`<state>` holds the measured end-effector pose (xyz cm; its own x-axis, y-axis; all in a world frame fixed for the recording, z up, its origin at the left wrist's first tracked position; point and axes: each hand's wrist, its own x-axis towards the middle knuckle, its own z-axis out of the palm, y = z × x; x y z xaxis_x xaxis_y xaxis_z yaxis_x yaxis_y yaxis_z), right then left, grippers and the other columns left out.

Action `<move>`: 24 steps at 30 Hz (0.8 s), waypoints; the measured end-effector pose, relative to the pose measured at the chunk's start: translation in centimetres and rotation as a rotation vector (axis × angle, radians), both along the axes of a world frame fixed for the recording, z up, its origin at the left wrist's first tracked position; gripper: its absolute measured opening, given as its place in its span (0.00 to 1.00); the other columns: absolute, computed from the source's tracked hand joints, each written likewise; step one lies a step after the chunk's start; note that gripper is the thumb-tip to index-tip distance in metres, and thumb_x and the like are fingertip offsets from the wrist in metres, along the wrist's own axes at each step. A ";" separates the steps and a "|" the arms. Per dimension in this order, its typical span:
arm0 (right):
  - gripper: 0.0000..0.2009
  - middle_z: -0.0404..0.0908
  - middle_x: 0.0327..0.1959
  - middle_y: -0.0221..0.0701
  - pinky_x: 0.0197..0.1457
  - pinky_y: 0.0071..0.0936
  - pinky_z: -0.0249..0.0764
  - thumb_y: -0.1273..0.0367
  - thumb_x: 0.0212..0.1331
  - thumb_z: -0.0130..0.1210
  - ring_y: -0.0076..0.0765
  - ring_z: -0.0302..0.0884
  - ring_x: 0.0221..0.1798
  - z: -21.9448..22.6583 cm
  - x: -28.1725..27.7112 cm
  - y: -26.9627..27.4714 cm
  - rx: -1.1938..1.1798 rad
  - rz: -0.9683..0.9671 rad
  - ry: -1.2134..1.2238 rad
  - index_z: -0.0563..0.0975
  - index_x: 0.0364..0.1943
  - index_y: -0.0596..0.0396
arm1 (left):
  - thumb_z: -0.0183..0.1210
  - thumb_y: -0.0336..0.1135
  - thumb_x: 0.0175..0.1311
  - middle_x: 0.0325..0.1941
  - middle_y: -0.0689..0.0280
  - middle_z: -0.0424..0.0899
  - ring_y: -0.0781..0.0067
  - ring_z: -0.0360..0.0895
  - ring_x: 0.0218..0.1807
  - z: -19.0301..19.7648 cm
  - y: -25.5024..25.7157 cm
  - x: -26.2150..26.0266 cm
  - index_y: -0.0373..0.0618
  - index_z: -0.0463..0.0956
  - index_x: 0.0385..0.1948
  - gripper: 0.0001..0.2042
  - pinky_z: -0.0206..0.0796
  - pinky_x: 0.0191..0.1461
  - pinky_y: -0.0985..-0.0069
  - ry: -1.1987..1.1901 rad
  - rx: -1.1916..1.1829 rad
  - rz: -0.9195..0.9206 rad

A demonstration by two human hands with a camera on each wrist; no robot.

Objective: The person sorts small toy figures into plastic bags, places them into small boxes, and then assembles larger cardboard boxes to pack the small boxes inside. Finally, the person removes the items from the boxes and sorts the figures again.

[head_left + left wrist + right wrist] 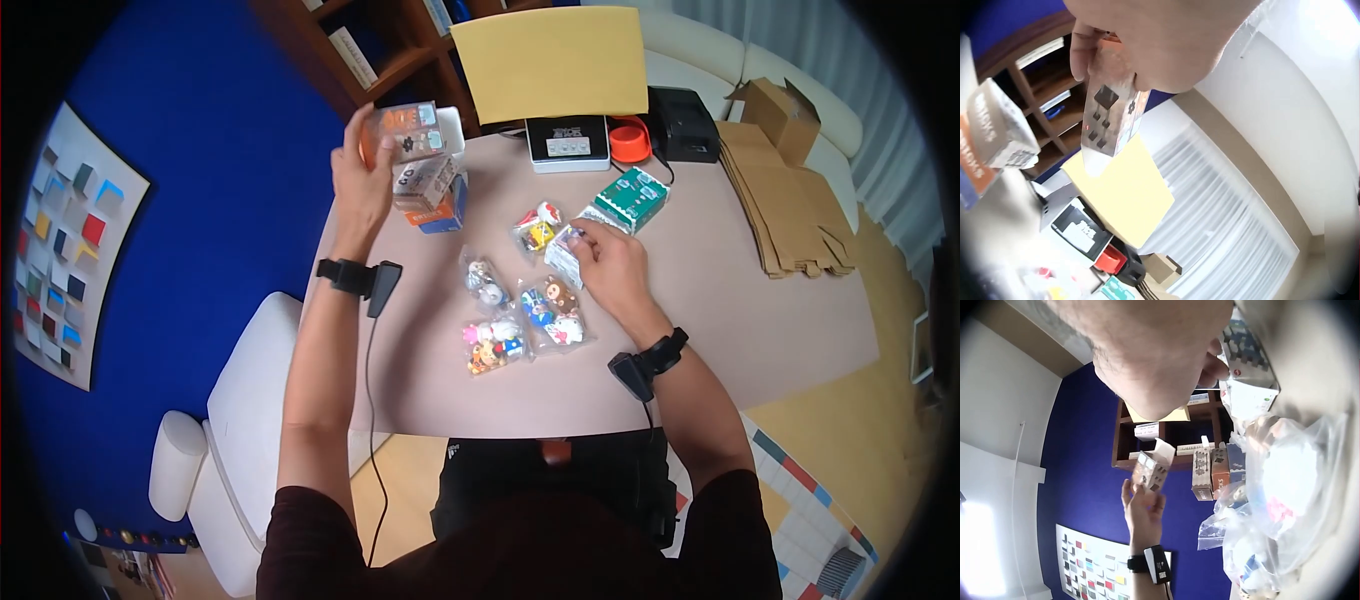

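Raised over the table's far left, the left hand point(362, 195) point(1160, 37) grips a small brown and orange box point(412, 135) point(1107, 119) point(1150, 472), its white flap sticking out. Below it stand a grey-brown box point(425, 183) and an orange and blue one point(440, 214). The right hand point(618, 270) point(1160, 356) holds a white patterned box point(566, 258) point(1250, 356) low over the table, beside a green box point(632, 198); its fingertips are partly hidden. Bagged figurines point(485, 282) point(492, 345) point(555, 310) and a yellow-red one point(538, 230) lie on the table near the right hand.
Along the back of the table point(820, 320) are a yellow sheet point(550, 65), a black and white device point(567, 145), a red round object point(630, 140) and a black machine point(683, 125). Brown paper bags point(780, 210) lie at the right. Wooden shelves point(400, 65) stand behind.
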<state>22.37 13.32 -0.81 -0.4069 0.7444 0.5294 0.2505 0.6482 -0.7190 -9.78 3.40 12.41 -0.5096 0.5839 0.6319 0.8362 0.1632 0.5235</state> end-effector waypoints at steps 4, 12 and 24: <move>0.12 0.90 0.43 0.44 0.48 0.48 0.83 0.67 0.65 0.64 0.56 0.88 0.43 0.2 0.2 -0.1 -0.006 -0.008 -0.058 0.88 0.49 0.52 | 0.70 0.38 0.70 0.64 0.46 0.79 0.54 0.80 0.63 -5.2 1.6 -3.2 0.45 0.57 0.77 0.38 0.75 0.68 0.62 -0.147 0.092 -0.045; 0.11 0.90 0.44 0.43 0.49 0.49 0.83 0.67 0.65 0.63 0.57 0.88 0.44 -0.1 0.1 0.0 0.004 -0.010 -0.079 0.88 0.48 0.52 | 0.77 0.48 0.61 0.65 0.42 0.80 0.43 0.82 0.64 -4.8 0.7 -0.5 0.33 0.58 0.73 0.46 0.76 0.65 0.55 -0.002 -0.094 0.143; 0.10 0.89 0.43 0.40 0.50 0.49 0.83 0.68 0.65 0.63 0.55 0.87 0.45 -0.2 0.2 0.0 0.047 -0.002 -0.102 0.88 0.46 0.52 | 0.76 0.58 0.56 0.66 0.39 0.72 0.37 0.73 0.69 -7.5 1.6 1.8 0.51 0.62 0.75 0.47 0.74 0.66 0.50 0.106 -0.125 0.212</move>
<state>22.53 13.30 -0.98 -0.4590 0.7208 0.5194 0.3222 0.6799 -0.6588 -7.99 4.96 4.88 -0.5635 0.5481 0.6181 0.8256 0.3980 0.3999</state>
